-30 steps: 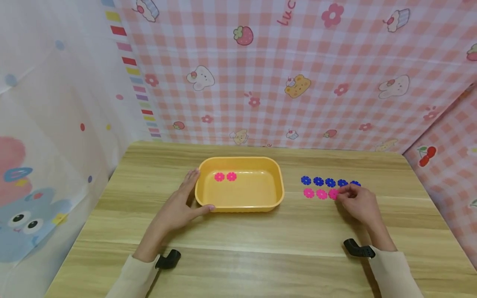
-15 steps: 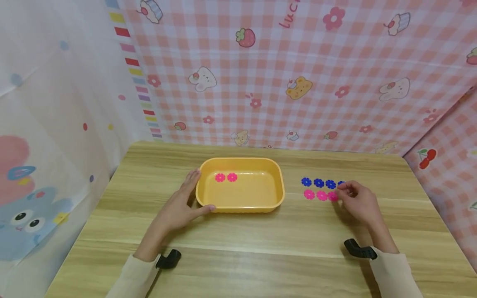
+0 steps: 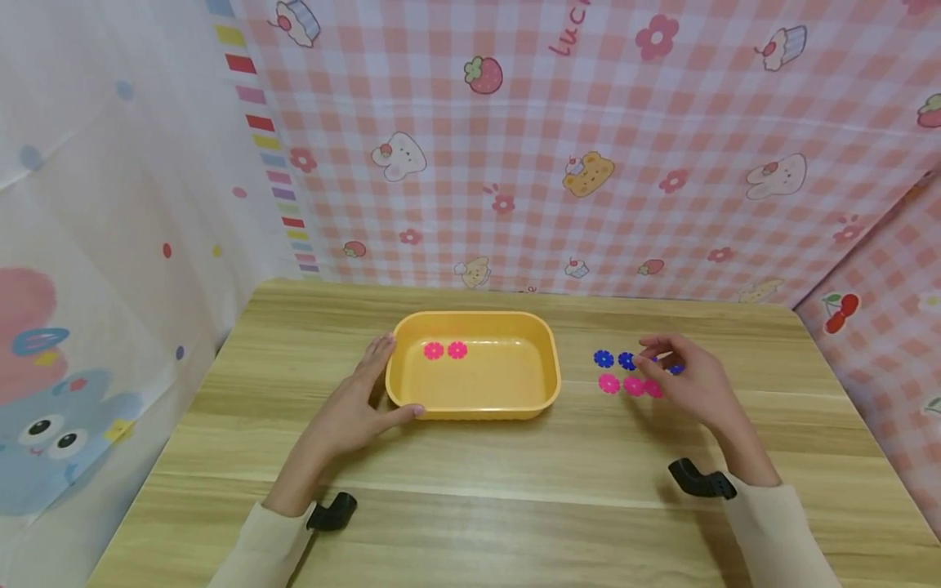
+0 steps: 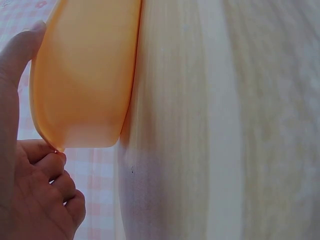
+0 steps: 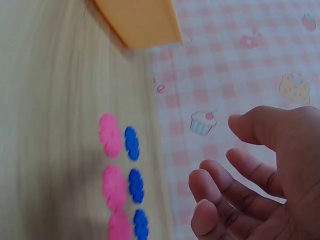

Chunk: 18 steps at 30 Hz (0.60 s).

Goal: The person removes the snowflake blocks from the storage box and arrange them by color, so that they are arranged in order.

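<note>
My left hand (image 3: 353,408) holds the yellow plastic tub (image 3: 474,412) at its left end, thumb on the front rim and fingers at the side; the left wrist view shows these fingers curled against the rim. Inside the tub lie two pink flower-shaped discs (image 3: 457,350). Over the table to the right hovers my right hand (image 3: 691,380), thumb and fingers apart with nothing between them. Beneath and beside it are a row of blue flower-shaped discs (image 3: 604,358) and a nearer row of three pink flower-shaped discs (image 3: 608,383). The hand partly covers the blue row.
Everything stands on a wood-grain table (image 3: 515,506). A pink checked cloth (image 3: 529,131) hangs behind its far edge, and a pale printed cloth (image 3: 110,204) hangs at the left. A black wrist mount (image 3: 702,479) sticks out at the right cuff.
My right hand has shifted left and slightly away from me across the disc rows, and its fingers have spread. The left hand and tub have stayed in place.
</note>
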Tool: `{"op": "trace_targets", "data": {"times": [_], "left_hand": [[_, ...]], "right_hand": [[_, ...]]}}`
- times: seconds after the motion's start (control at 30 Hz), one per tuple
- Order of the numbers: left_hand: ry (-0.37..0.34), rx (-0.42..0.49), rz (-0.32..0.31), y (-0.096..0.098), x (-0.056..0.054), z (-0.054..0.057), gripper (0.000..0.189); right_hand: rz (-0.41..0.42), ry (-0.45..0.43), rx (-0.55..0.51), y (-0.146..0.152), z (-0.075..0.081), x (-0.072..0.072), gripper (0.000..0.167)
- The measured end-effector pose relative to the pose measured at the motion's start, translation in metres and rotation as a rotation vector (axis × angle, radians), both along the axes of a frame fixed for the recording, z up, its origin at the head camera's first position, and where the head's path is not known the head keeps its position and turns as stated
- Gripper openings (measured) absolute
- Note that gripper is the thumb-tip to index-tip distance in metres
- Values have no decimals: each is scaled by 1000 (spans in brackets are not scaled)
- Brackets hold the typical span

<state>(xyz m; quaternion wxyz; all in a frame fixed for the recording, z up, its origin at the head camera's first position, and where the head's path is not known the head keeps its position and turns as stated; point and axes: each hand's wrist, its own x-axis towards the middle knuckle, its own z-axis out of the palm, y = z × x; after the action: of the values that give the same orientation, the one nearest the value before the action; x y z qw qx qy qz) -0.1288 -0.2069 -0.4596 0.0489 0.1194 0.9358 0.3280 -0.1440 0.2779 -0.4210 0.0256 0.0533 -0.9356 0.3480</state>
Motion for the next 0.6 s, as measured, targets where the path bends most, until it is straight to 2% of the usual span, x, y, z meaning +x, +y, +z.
{"op": "trace_targets", "data": {"times": [0.6], "left_hand": [[2,-1,-2,-1,-1,-1,122]], "right_hand": [[190,48,21,-53,32,-22,46]]}}
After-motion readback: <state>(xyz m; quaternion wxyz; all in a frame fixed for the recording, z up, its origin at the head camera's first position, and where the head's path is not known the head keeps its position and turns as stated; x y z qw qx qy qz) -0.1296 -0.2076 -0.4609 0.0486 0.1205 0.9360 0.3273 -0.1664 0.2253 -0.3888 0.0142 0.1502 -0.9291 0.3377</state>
